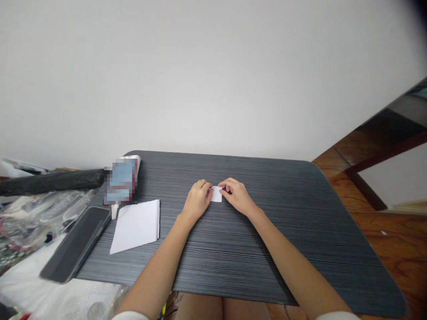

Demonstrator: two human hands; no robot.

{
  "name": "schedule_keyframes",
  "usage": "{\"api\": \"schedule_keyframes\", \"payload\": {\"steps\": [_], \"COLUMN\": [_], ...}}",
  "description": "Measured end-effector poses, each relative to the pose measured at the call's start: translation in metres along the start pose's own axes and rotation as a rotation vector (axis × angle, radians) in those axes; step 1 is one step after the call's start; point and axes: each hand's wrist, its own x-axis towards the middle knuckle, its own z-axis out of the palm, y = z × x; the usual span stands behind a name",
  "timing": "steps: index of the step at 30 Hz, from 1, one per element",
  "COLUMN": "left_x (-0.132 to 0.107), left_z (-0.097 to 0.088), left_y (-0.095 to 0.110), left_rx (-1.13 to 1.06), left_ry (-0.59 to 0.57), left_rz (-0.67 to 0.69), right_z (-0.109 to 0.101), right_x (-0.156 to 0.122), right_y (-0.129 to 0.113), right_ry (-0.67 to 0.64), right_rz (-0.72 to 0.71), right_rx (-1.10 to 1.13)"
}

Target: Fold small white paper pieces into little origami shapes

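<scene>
A small white piece of paper (pixel 216 194) lies at the middle of the dark wood-grain table (pixel 267 258), between my two hands. My left hand (pixel 199 198) has its thumb and fingers closed on the paper's left edge. At the upper right corner, my right hand (pixel 236 194) pinches the same paper between thumb and fingertips. Parts of the paper's left side are hidden behind the left fingers. Both forearms rest near the table's front edge.
Left of my hands lies a stack of white paper (pixel 136 226). Beyond it is a blurred-out box-like item (pixel 122 178). A black phone (pixel 76 244) sits at the table's left edge, beside plastic bags (pixel 43 218) and a long black wrapped roll (pixel 53 181). A wall stands behind.
</scene>
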Motion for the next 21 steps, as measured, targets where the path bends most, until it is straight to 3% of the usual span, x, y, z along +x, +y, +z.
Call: {"api": "schedule_keyframes", "payload": {"steps": [8,15,21], "left_x": [-0.0024,0.0005,0.0010], "left_z": [0.0050,0.0033,0.0039], "left_y": [0.0021,0.0030,0.0023], "left_rx": [-0.119,-0.267,-0.275], "left_ry": [-0.038,0.004,-0.052], "left_rz": [0.145,0.148,0.158], "right_z": [-0.0017,-0.0054,-0.0045], "right_x": [-0.0008,-0.0032,-0.0029], "right_y": [-0.0008,0.0001,0.0040], "right_ry": [0.021,0.014,0.032], "right_rz": [0.053,0.047,0.056], "right_rx": [0.090,0.194,0.194]}}
